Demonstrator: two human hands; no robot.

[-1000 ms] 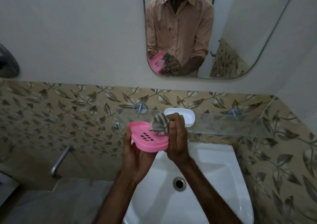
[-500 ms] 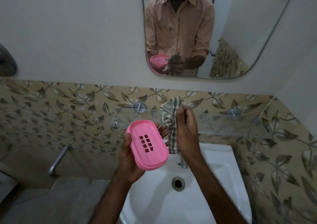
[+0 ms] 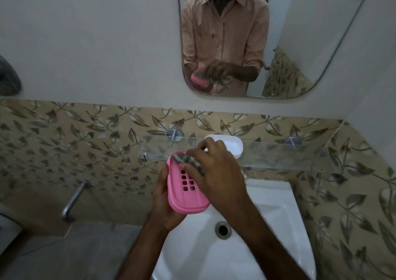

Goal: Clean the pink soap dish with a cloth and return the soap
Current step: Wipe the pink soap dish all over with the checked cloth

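A bathroom seen from above, looking down at two hands over a white sink. At far left, a metal wall tap sticks out from leaf-patterned tiles.

Left of centre, the left hand grips the pink soap dish from beneath. Its thumb lies along the dish's left edge and its palm cups the near end. The dish is held in the air above the sink's back rim, tilted a little, with its hollow side facing up and its small drain slots showing.

A striped grey cloth is bunched on the far end of the dish, inside the hollow. The right hand comes in from the right, palm down, with its fingers bent over the cloth, holding it against the dish. This hand covers the dish's right edge.

Just behind the right hand's knuckles, the white soap lies on a glass shelf fixed to the tiles, apart from the dish. The sink's drain lies below the hands. Above, a mirror reflects the person holding the dish and the cloth.
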